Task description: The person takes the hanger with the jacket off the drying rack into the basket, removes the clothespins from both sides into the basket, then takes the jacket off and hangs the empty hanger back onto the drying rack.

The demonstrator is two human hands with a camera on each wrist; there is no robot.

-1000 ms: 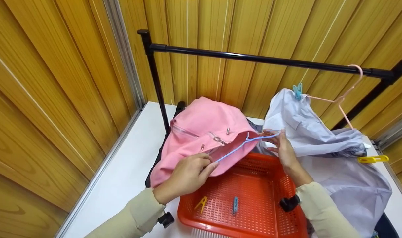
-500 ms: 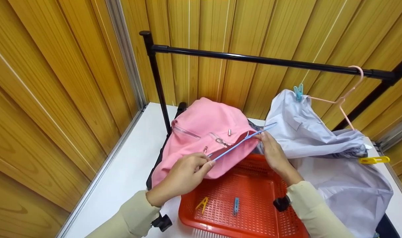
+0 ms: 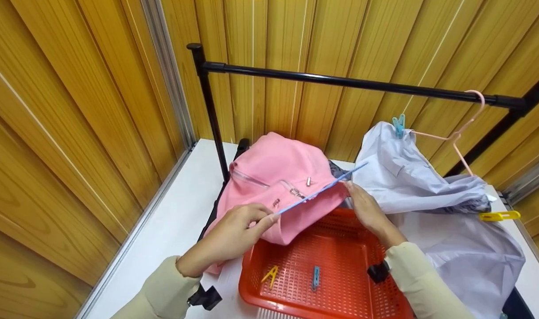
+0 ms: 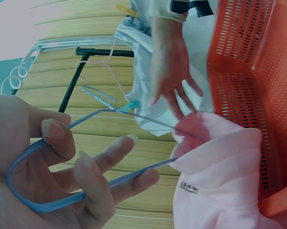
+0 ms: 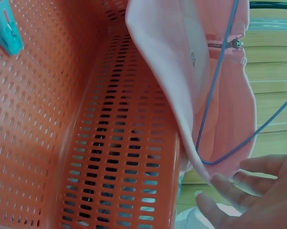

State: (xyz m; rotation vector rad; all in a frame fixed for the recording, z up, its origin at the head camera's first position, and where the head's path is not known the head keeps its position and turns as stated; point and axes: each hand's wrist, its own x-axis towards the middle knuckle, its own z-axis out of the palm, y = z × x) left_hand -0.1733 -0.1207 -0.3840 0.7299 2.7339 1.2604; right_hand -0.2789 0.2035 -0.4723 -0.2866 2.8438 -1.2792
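Observation:
In the head view my left hand (image 3: 236, 230) grips one end of a blue wire hanger (image 3: 323, 188). The left wrist view shows that end looped through my curled fingers, with the hook (image 4: 98, 97) sticking out beyond them. A pink garment (image 3: 291, 159) with metal zips lies bunched below the rail. Its opening faces my hands, and in the right wrist view the hanger's far corner (image 5: 203, 160) sits at that opening. My right hand (image 3: 369, 210) touches the garment's right edge, its fingers fairly straight and the thumb apart from them in the left wrist view.
Under my hands stands a red perforated basket (image 3: 340, 248) holding a yellow clothes peg (image 3: 271, 277) and a blue peg (image 3: 316, 278). A black rail (image 3: 340, 81) crosses behind. On it a pink hanger (image 3: 456, 135) bears a pale garment (image 3: 393, 164) with a light-blue peg (image 3: 399, 126).
My right hand has let go of the hanger and moved left to the pink garment's edge. My left hand has shifted slightly left and down, tilting the hanger more steeply.

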